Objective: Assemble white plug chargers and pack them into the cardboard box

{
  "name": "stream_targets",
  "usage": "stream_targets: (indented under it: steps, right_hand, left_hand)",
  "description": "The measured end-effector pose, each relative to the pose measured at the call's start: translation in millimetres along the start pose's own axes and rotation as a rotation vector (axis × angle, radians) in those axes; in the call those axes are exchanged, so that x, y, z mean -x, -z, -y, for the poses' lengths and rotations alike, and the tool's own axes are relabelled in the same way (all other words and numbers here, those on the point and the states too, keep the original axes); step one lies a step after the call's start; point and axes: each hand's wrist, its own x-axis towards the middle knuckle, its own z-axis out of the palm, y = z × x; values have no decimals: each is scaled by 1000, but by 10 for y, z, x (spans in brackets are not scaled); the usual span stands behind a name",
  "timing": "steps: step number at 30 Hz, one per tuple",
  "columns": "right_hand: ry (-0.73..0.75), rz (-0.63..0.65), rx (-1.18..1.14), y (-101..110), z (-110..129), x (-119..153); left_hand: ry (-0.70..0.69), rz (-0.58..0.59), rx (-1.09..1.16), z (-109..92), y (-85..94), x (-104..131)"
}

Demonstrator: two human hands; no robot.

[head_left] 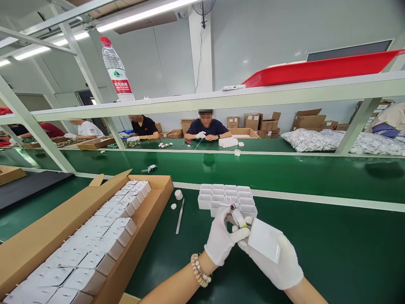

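Observation:
My left hand [220, 236], in a white glove with a beaded bracelet at the wrist, pinches a small white part [238, 218]. This part has a dark and red tip and a yellow-green patch at its lower end. My right hand [278, 261], also gloved, is closed around a white square box-like housing [265, 240]. Its fingertips meet the left fingers at the small part, and I cannot tell whether the part joins the housing. Just beyond my hands stands a block of white open-topped boxes [218, 198].
On the left, a cardboard box [155, 211] holds rows of white housings [95, 236]. Tweezers [180, 216] and a round white piece [179, 194] lie beside it. A shelf [196, 101] crosses above, carrying a bottle [117, 69] and red tray [319, 71]. Several co-workers sit opposite.

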Motion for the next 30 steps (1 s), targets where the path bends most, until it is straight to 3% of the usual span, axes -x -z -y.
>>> stream_targets:
  steps: [3,5,9,12,16,19,26,28,30]
  right_hand:
    - [-8,41,37,19,10,1]
    - [-10,108,92,38,5,-15]
    - [-12,235,312,63,-28,-55]
    - [62,223,686,38,-53,-59]
    - [368,48,1327,-47,-100,-36]
    - [439,-13,1630,-101,-151,-33]
    - [540,-13,1586,-47,-284,-101]
    - [538,-9,1546,-13,-280,-95]
    - [534,-53,1467,9,-219,-72]
  left_hand:
    - [2,-31,-13,-55,6,-14]
    - [52,-36,107,-93,14,-32]
    - [324,-56,534,-102,34,-66]
    - [410,-125,657,-52,47,-84]
    - [406,-122,660,-11,45,-89]
    - [436,-120,659,-43,20,-64]
    - [625,-5,614,-200,-80,41]
    - [589,62,559,-243,-77,52]
    - [452,151,453,-272,-52,43]
